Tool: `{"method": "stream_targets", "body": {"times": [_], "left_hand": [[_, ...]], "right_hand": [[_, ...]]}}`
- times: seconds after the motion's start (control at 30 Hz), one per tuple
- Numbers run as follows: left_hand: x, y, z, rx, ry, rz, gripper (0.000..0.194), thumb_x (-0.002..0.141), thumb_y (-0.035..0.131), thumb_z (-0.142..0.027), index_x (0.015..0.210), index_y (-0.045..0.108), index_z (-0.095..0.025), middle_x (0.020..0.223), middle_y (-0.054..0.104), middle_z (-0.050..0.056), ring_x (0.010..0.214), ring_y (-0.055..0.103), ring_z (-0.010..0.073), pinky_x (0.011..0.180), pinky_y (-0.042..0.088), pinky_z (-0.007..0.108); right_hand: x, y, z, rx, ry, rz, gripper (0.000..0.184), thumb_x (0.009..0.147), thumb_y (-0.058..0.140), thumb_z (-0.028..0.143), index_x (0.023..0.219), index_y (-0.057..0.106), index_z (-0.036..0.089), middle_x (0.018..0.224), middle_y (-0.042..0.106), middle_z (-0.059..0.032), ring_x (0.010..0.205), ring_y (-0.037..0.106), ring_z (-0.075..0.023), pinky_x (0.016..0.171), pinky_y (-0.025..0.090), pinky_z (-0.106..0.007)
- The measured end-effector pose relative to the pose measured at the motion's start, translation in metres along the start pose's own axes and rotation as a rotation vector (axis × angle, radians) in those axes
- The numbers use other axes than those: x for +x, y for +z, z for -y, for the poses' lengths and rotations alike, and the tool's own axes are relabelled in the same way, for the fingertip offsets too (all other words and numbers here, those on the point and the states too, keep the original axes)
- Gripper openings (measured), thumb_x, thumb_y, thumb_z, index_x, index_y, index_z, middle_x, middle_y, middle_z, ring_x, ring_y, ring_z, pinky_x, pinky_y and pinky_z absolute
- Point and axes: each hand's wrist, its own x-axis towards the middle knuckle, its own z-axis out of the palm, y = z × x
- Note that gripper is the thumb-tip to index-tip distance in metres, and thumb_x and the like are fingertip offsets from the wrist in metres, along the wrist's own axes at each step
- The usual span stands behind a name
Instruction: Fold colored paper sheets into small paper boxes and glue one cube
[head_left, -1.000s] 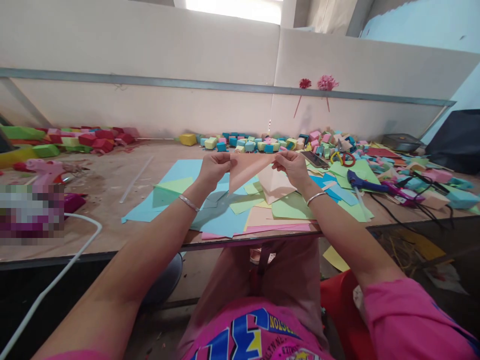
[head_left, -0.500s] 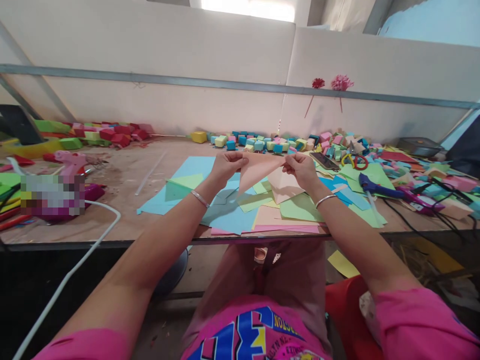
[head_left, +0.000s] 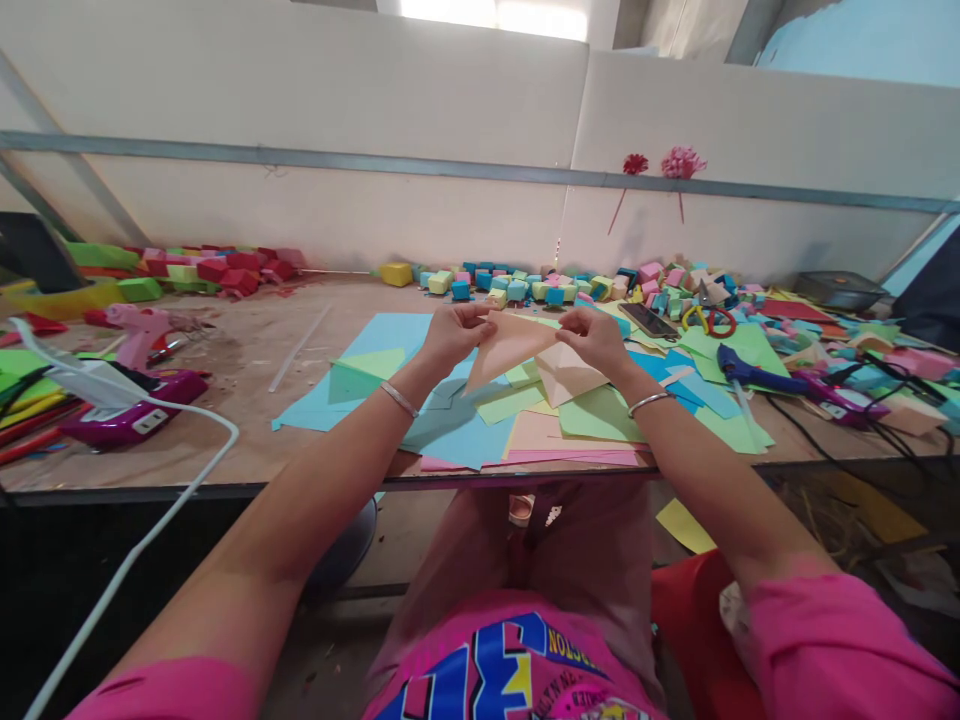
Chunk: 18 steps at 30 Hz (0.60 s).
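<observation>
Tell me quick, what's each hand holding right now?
Left hand: closed, pinching the peach paper.
Right hand: fingers at the paper's other corner; can't tell if pinching or just touching.

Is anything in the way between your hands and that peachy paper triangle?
No, nothing visible is in the way. The left hand pinches one end of the paper triangle, and the right hand is right at the other end. The loose blue sheets lie lower down, on the table, not between them.
</observation>
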Motion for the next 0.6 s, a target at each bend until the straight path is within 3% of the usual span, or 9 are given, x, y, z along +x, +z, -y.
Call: {"method": "stream_targets", "body": {"times": [0.1, 0.2, 0.4, 0.6], "left_hand": [[-0.004, 0.005, -0.006, 0.156, 0.051, 0.013, 0.067, 0.060, 0.076, -0.030, 0.124, 0.066, -0.013, 0.061, 0.066, -0.002, 0.056, 0.054, 0.0121, 0.057, 0.041, 0.024], [-0.008, 0.014, -0.013, 0.340, 0.142, 0.065, 0.073, 0.067, 0.069, -0.029, 0.137, 0.055, -0.013, 0.057, 0.064, -0.004, 0.054, 0.054, 0.0117, 0.058, 0.040, 0.024], [-0.016, 0.027, -0.017, 0.455, 0.250, 0.104, 0.077, 0.072, 0.066, -0.022, 0.145, 0.044, -0.016, 0.071, 0.073, 0.000, 0.069, 0.065, 0.0167, 0.071, 0.047, 0.026], [-0.020, 0.029, -0.016, 0.418, 0.274, 0.119, 0.082, 0.073, 0.069, -0.023, 0.149, 0.038, -0.019, 0.078, 0.075, 0.004, 0.072, 0.067, 0.0183, 0.074, 0.049, 0.029]], "right_hand": [[0.000, 0.002, 0.011, -0.333, -0.265, 0.030, 0.017, 0.077, 0.071, 0.035, 0.087, 0.073, 0.022, 0.093, 0.074, -0.0080, 0.088, 0.064, -0.0246, 0.083, 0.049, -0.040], [-0.002, 0.009, 0.021, -0.430, -0.431, 0.091, 0.023, 0.089, 0.057, 0.038, 0.094, 0.073, 0.022, 0.103, 0.073, -0.0101, 0.100, 0.063, -0.0263, 0.090, 0.046, -0.041], [-0.010, 0.020, 0.031, -0.275, -0.399, 0.136, 0.025, 0.089, 0.057, 0.042, 0.079, 0.069, 0.022, 0.080, 0.070, -0.0054, 0.074, 0.059, -0.0195, 0.070, 0.046, -0.033], [-0.014, 0.021, 0.041, -0.164, -0.389, 0.136, 0.022, 0.088, 0.058, 0.041, 0.080, 0.067, 0.022, 0.079, 0.068, -0.0042, 0.072, 0.057, -0.0177, 0.067, 0.045, -0.031]]}}
